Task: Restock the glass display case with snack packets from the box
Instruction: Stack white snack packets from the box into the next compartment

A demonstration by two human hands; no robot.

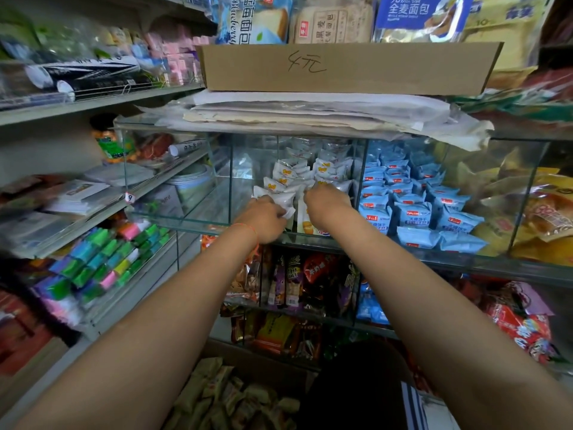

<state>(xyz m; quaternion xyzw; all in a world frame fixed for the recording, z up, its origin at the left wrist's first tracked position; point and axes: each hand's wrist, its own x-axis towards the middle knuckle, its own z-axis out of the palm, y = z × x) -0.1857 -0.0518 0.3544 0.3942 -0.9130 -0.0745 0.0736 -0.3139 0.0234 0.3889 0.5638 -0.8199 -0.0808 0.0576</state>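
Hands both up in the glass display case (173,169): my left hand (263,220) grips a white snack packet (286,201), right hand (325,206) pinches another, the pile straight ahead, right one slightly deeper I'd say.

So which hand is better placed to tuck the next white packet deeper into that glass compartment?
Probably the right hand: it reaches further in, fingers at the stacked white packets. The left hand sits nearer the glass case front edge, gripping a packet.
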